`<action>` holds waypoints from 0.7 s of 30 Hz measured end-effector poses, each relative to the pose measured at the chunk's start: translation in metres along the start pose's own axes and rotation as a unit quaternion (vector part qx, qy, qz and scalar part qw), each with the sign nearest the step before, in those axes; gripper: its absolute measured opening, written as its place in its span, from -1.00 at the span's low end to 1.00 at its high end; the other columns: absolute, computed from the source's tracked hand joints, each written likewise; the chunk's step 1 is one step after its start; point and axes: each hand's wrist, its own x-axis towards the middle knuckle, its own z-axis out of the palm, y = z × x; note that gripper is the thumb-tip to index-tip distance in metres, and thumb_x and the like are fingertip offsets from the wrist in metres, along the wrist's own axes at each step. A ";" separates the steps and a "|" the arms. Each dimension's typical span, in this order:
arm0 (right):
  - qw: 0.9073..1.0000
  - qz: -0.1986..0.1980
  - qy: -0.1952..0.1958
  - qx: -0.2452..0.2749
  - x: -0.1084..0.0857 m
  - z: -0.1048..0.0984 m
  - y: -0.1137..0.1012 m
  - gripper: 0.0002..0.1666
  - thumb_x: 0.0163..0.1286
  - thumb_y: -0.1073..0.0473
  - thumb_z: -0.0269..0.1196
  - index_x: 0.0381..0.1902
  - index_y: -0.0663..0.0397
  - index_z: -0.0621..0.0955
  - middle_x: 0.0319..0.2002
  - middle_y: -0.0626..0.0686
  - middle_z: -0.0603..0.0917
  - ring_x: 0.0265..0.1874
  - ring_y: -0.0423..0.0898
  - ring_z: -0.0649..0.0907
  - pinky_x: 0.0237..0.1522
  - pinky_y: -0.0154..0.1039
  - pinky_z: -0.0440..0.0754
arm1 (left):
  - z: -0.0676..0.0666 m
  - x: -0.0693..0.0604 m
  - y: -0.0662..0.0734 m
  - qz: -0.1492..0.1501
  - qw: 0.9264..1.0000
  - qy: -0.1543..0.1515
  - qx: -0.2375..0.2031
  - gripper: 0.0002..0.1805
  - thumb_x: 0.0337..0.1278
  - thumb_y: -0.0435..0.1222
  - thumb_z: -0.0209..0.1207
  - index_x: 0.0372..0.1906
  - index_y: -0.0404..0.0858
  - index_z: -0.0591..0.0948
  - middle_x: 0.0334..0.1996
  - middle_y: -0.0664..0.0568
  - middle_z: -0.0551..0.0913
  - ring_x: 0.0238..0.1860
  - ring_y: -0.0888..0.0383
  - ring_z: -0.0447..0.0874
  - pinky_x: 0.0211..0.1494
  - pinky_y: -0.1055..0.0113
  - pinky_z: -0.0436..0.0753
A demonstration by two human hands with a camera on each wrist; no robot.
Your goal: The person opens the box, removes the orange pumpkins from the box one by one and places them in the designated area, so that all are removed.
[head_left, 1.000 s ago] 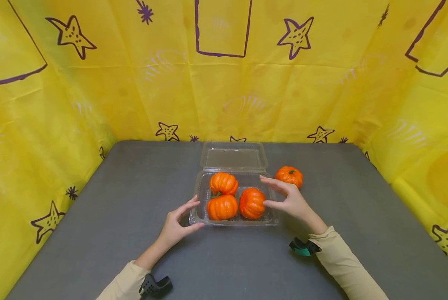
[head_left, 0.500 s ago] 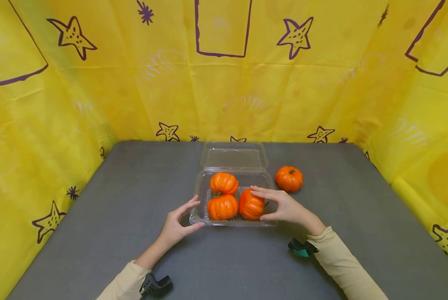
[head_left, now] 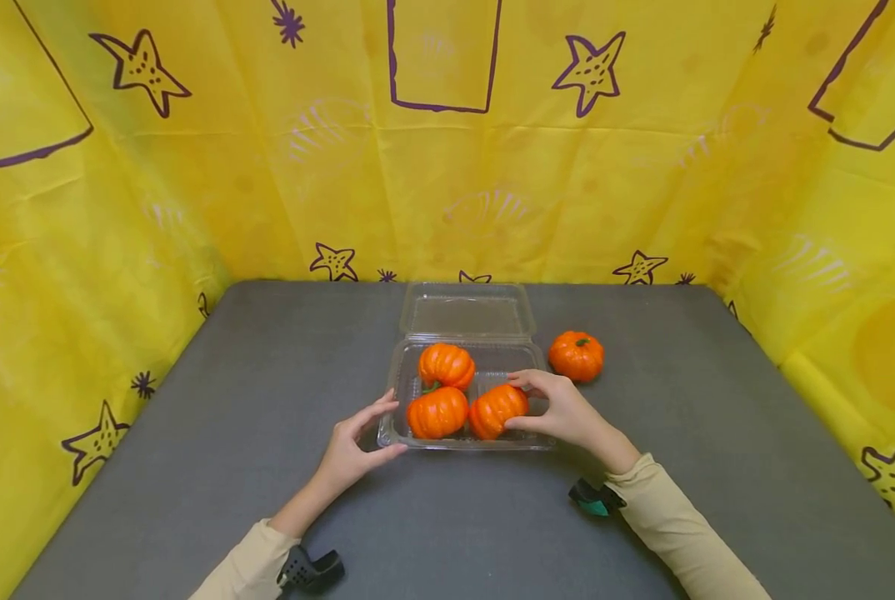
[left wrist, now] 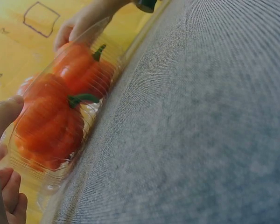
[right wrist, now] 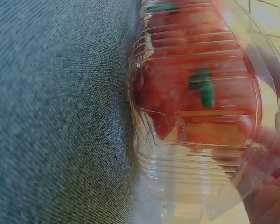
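A clear plastic clamshell container [head_left: 485,364] lies on the table with its lid folded back. Inside it are three small orange pumpkins: a rear one [head_left: 446,365], a front left one [head_left: 437,413] and a front right one [head_left: 496,410]. My right hand [head_left: 567,414] grips the front right pumpkin, which leans toward the front left one. With thumb and fingers my left hand [head_left: 348,450] holds the container's front left corner. Through the ribbed wall, the left wrist view shows green stems on two pumpkins [left wrist: 49,123]. Glare blurs the right wrist view, where a pumpkin [right wrist: 182,88] shows through the plastic.
Another pumpkin [head_left: 577,357] stands on the grey table [head_left: 447,525], just right of the container. The open lid [head_left: 467,310] lies toward the back edge. Yellow patterned cloth [head_left: 447,192] surrounds the table at the back and sides.
My right hand has come down onto the front right pumpkin and shifted it left, tilting it. The front left pumpkin has moved slightly left. My left hand stays at the corner.
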 end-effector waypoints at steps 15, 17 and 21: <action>0.981 -0.117 -0.073 -0.136 -0.003 -0.002 0.012 -0.32 0.09 0.13 0.33 0.17 0.21 0.41 0.13 0.13 0.44 0.08 -0.05 0.45 0.00 -0.22 0.43 | -0.001 0.000 0.002 -0.011 1.000 -0.008 0.009 -0.43 -0.46 -0.63 0.36 -0.10 -0.59 0.48 0.03 -0.44 0.40 0.03 -0.29 0.36 -0.06 -0.08 0.38; 0.978 -0.119 -0.099 -0.138 -0.003 -0.006 0.011 -0.22 0.02 0.21 0.36 0.21 0.28 0.34 0.16 0.19 0.40 0.10 -0.02 0.42 0.00 -0.19 0.43 | -0.001 0.000 0.003 -0.013 1.000 -0.008 0.010 -0.43 -0.46 -0.63 0.36 -0.10 -0.58 0.48 0.03 -0.43 0.40 0.04 -0.29 0.36 -0.04 -0.04 0.39; 0.976 -0.115 -0.116 -0.144 -0.002 -0.009 0.012 -0.11 -0.12 0.36 0.40 0.22 0.33 0.30 0.17 0.22 0.37 0.12 0.02 0.41 0.02 -0.15 0.41 | -0.001 0.000 0.003 -0.016 1.000 -0.007 0.015 -0.43 -0.45 -0.62 0.36 -0.09 -0.57 0.49 0.03 -0.42 0.40 0.05 -0.26 0.37 0.01 0.08 0.39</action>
